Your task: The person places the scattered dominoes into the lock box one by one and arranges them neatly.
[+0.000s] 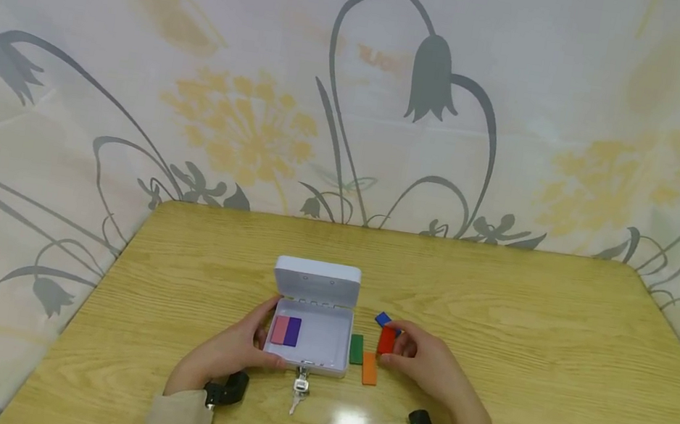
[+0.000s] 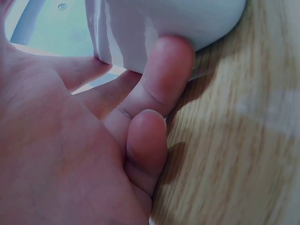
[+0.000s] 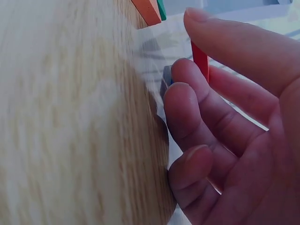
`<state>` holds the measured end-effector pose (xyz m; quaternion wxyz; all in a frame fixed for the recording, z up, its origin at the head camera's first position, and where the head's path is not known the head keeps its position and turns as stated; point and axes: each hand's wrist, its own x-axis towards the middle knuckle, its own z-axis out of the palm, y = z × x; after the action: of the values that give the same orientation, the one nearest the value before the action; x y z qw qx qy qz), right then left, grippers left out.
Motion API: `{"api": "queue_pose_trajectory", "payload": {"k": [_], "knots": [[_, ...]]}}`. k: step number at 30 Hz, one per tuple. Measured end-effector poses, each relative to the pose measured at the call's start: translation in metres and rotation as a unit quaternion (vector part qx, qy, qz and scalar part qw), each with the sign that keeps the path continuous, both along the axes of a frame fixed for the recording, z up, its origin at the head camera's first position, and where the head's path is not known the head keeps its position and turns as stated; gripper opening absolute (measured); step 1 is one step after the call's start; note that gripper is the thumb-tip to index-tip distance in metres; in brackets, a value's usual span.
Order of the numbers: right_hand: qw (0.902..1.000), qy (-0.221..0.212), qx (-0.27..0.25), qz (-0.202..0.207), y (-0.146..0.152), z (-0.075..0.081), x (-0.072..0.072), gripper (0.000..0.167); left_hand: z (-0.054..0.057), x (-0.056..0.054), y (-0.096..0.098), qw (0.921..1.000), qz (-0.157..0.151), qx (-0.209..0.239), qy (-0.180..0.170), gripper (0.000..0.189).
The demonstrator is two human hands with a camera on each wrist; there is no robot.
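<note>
Two blocks (image 1: 293,332) at left in the box (image 1: 323,341), four others (image 1: 356,350) right, key (image 1: 295,402) in front.

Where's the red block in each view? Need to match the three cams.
Head: right of centre, below mid-height; the red block is pinched in the right hand.
Left wrist: not in it.
Right wrist: upper part, just right of centre; a strip of the red block shows between thumb and fingers.
Shared landmark: the wood-grain tabletop, right side of left wrist, left side of right wrist.

Left grip (image 2: 79,131) against a white box (image 2: 124,33) on a wood-grain tabletop (image 2: 239,145)
</note>
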<state>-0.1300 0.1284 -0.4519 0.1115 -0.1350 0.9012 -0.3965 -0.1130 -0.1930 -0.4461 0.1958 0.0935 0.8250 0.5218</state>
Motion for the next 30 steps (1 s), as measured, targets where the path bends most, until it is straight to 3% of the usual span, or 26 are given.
{"api": "queue_pose_trajectory", "payload": {"k": [11,16,23,30], "knots": [[0.9990,-0.012,-0.043,0.002,-0.006,0.003,0.002,0.051,0.001,0.001,0.000,1.0000,0.002,0.001,0.000,0.106],[0.9985,-0.013,-0.053,0.008,-0.012,0.002,0.004,0.050,0.008,0.003,0.002,1.0000,0.005,-0.008,0.000,0.105],[0.9974,-0.007,-0.072,0.001,-0.022,-0.002,0.005,0.051,-0.003,-0.001,-0.001,0.9998,-0.003,-0.018,0.005,0.110],[0.9954,0.004,-0.093,-0.023,-0.028,0.001,0.005,0.052,-0.004,-0.001,-0.002,0.9999,-0.002,-0.007,0.008,0.109]]}}
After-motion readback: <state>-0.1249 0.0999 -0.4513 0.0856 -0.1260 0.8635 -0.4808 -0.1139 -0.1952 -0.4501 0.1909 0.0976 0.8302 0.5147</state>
